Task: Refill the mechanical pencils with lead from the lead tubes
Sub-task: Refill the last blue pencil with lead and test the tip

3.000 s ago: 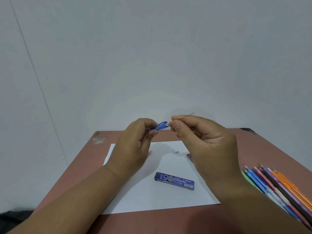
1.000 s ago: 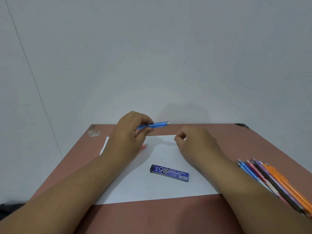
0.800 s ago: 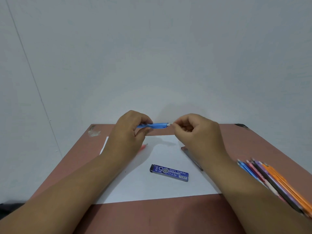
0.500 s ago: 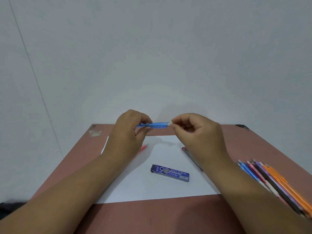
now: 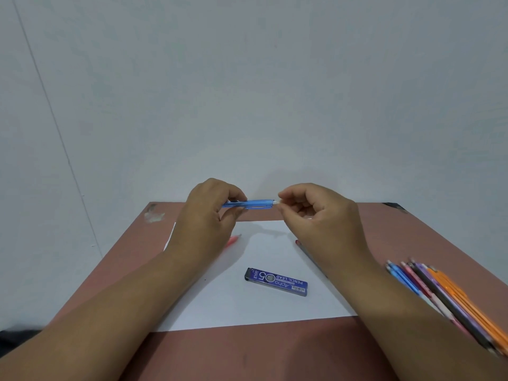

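My left hand [image 5: 209,215] grips a blue mechanical pencil [image 5: 257,203], held level above the far edge of the table. My right hand [image 5: 316,215] pinches something small and white at the pencil's right end; what it is cannot be told. A dark blue lead tube [image 5: 275,281] labelled PENCIL LEAD lies flat on the white paper sheet [image 5: 247,306]. A pink pencil tip [image 5: 235,239] pokes out from under my left hand. A dark pencil [image 5: 302,247] lies on the paper, partly hidden by my right wrist.
A row of several mechanical pencils [image 5: 439,295] in blue, pink, purple, black and orange lies at the table's right edge. The brown table [image 5: 275,353] ends at a white wall. A pale scuff mark [image 5: 154,214] sits at the far left corner.
My right hand dropped to the paper, then rose back to the pencil's right end and now pinches there. The left hand keeps the blue pencil level and nearly still.
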### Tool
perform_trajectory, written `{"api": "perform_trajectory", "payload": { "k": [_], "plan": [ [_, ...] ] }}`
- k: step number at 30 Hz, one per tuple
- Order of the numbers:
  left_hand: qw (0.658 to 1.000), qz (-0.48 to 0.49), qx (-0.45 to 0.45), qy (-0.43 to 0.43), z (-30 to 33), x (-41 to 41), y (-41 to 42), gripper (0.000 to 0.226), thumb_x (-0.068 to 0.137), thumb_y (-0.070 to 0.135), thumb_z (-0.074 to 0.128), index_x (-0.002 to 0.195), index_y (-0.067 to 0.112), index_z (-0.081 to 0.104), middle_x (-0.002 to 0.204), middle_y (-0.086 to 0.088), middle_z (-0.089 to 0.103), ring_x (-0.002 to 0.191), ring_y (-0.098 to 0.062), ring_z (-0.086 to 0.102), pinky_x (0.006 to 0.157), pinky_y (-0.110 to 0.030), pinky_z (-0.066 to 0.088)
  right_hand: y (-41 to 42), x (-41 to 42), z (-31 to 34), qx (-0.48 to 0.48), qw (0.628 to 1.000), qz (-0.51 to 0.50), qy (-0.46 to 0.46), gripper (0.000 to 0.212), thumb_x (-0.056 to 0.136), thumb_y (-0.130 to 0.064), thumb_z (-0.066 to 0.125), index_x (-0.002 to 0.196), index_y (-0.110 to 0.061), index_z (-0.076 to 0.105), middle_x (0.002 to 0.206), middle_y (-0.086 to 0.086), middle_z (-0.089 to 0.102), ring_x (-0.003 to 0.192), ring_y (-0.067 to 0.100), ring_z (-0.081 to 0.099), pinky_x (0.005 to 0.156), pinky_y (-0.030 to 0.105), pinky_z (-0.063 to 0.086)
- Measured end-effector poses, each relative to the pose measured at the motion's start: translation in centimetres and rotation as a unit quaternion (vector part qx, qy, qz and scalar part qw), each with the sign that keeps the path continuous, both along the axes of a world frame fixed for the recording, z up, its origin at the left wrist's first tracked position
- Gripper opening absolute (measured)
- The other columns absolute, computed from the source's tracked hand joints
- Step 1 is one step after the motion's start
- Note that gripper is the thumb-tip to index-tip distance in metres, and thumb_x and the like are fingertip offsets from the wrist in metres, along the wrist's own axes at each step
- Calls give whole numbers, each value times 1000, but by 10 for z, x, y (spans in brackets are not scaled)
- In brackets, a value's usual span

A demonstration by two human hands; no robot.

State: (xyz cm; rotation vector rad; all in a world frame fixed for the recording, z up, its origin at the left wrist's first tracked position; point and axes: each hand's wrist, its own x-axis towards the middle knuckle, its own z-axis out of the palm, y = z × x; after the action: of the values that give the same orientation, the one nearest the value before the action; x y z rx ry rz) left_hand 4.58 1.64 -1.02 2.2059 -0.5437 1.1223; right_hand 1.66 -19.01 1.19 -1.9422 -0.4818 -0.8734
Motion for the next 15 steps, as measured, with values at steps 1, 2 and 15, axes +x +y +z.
{"api": "perform_trajectory", "payload": {
  "k": [1,2,15],
  "plan": [
    [1000,3,4,-5,0,1,0,11,86,14,69,91,23,67,90,15,55,86,-13,51,81,-13,34,0,0,0,-8,1000,2,-1,20,84,-3,77,96,-19,78,84,-7,74,78,9,66,73,12,51],
    [1000,7,9,-9,-1,2,1,12,85,12,71,91,22,68,90,14,56,86,-14,52,81,-16,34,0,0,0,-20,1000,3,-5,21,84,-3,77,98,-19,78,84,-6,74,79,10,66,74,13,52],
    [996,28,50,-67,-1,3,4,10,82,16,71,91,19,75,89,5,63,85,-20,52,78,-31,43,-6,-1,5,-92,992,13,88,32,89,-10,73,117,-26,73,82,-18,74,85,3,64,75,24,55]
  ]
}}
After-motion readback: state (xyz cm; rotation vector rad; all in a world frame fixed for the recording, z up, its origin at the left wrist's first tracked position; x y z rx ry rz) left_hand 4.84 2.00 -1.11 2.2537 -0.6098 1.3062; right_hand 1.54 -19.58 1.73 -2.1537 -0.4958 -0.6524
